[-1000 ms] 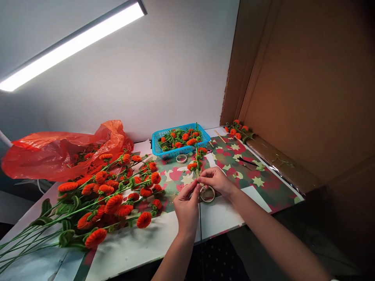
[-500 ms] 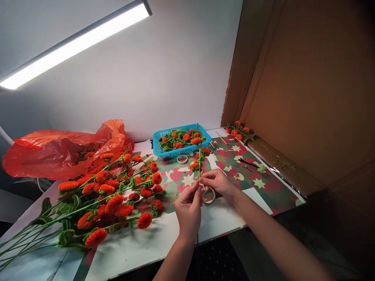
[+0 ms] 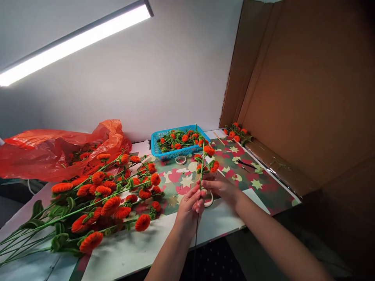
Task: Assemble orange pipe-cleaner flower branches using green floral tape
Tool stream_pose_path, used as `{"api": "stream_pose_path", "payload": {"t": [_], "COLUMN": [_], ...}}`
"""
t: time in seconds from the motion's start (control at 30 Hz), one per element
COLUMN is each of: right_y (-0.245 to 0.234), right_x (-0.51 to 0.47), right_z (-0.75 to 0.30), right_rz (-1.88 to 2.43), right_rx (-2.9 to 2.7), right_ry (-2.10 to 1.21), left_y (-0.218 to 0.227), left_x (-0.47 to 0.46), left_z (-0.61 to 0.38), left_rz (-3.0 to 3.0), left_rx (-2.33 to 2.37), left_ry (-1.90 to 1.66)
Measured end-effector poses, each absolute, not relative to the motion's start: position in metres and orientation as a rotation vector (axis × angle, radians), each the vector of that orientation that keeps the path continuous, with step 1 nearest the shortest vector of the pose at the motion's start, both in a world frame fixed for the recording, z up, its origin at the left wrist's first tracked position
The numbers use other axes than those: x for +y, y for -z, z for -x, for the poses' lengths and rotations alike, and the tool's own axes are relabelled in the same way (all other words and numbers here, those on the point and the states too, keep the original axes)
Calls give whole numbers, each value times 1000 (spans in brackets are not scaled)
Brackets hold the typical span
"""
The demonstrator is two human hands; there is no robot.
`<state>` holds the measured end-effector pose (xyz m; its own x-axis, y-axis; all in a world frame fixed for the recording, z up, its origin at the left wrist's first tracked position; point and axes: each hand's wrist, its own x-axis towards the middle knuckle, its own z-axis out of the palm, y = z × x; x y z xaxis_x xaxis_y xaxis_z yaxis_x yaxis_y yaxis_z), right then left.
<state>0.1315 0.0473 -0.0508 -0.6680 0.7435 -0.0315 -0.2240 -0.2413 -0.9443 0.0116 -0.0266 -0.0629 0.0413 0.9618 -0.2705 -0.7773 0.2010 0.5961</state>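
The slim, upright green stem with fuzzy orange button-shaped blooms and small green leaves [image 3: 202,164] stands above the camouflage-patterned surface [image 3: 281,192], tilting slightly, its lower end thin and dark. The left grip [image 3: 189,207], a bare hand, pinches it below the blooms; the right grip [image 3: 220,185] has fingertips at it just above, though whether they grasp it I cannot tell. A pale ring-shaped roll [image 3: 211,200] is partly covered by the hands. The stem's foot fades into darkness. The blue openwork plastic basket [image 3: 164,157] holds orange blooms and green stems; the translucent red plastic bag [image 3: 55,142], cut off at left, holds more.
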Motion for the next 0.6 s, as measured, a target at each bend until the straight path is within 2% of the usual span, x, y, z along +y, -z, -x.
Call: {"api": "stream_pose_path", "payload": {"t": [0.27,0.6], "right_y": [53,60], "right_x": [48,48], "right_z": [-123,-121], "right_rz": [747,523], "right_rx": [-1271,-1238], "right_ry": [-1827,-2083], "left_y": [63,55], "left_x": [-32,-31], "left_z": [-19,-13], "left_rz": [-831,-271], "left_rx": [1117,558], "left_ry": [-1589,-1273]}}
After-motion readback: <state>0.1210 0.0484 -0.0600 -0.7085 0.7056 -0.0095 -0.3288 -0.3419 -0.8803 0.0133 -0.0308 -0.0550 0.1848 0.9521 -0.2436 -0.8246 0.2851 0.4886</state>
